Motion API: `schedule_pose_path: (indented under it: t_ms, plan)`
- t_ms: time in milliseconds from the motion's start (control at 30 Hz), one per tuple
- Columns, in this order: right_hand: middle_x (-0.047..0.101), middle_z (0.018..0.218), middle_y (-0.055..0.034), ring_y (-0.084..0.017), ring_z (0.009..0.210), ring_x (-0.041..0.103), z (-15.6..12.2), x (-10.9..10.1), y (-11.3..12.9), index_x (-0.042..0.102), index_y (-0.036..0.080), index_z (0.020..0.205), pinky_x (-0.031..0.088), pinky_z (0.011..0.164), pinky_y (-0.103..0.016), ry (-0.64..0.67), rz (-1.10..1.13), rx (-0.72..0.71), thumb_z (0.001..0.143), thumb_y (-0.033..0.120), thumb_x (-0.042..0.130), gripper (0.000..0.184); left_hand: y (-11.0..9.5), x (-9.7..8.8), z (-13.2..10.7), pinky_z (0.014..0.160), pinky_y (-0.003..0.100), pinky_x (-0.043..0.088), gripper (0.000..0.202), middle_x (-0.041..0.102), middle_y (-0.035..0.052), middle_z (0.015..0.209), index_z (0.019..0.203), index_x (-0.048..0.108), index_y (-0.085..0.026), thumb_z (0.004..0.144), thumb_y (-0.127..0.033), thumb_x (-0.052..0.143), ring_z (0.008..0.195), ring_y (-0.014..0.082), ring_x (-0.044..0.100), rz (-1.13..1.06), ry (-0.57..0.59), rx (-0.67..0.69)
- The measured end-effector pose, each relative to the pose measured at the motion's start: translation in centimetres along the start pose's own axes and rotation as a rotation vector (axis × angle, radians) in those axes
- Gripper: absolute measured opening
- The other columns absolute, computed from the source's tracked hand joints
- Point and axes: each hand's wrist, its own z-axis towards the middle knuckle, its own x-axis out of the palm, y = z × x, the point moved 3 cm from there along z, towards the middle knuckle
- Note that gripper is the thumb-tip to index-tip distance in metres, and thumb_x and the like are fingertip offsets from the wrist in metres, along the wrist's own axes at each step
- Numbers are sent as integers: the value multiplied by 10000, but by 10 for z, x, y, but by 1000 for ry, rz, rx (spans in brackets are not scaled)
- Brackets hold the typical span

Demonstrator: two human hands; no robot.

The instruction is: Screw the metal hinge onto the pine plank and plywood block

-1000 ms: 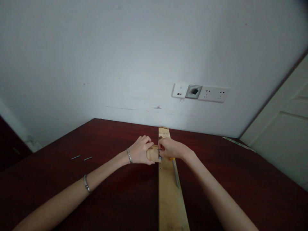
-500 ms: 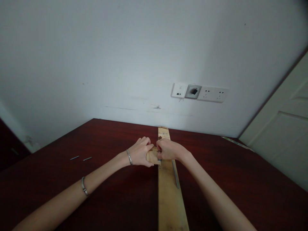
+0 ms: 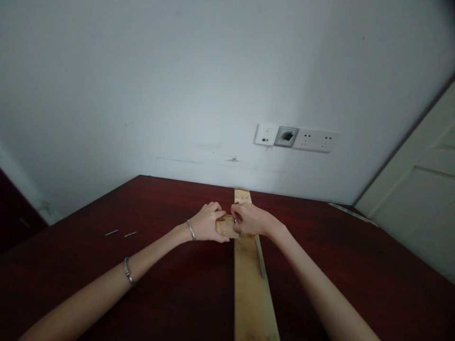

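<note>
While the left hand curls thumb and fingers firmly around a wooden block at the plank's left edge, the right hand, over the plank, is nearly closed, pinching a small metal piece, mostly hidden, at the block's right end. A grey rod lies along the plank's right edge. Dark red tabletop spreads widely either side of the plank, two slim metal pins well to its left.

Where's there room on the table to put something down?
Bare table: between the right arm and the pale strip, and between the two metal pins and the wall. Crowded: around the board, with left hand, right hand, block and rod.
</note>
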Motion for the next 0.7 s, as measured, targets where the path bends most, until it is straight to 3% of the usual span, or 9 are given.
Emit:
schedule_pose_path:
  t_ms: [233, 433, 700]
  plan:
    - [565, 650, 3, -100, 593, 487, 0, -3, -14, 615, 144, 744, 378, 558, -214, 3, 390, 10, 647, 113, 563, 115, 7, -2, 0, 842, 382, 433, 657, 500, 74, 941, 1025, 651, -134, 503, -505, 797, 905, 232, 493, -152, -68, 13]
    - [571, 618, 18, -101, 523, 506, 0, 9, -36, 620, 155, 863, 388, 461, -205, 101, 783, 93, 751, 266, 554, 171, 8, -5, 0, 837, 357, 440, 628, 496, 63, 929, 1028, 649, -146, 528, -499, 790, 898, 218, 499, -207, -103, 27]
    - [581, 679, 10, -89, 579, 502, 3, 9, -37, 597, 160, 787, 399, 524, -203, -12, 759, 19, 768, 337, 594, 178, 15, 3, 1, 814, 368, 430, 672, 511, 70, 940, 1006, 660, -158, 483, -560, 786, 878, 227, 504, -94, -25, 27]
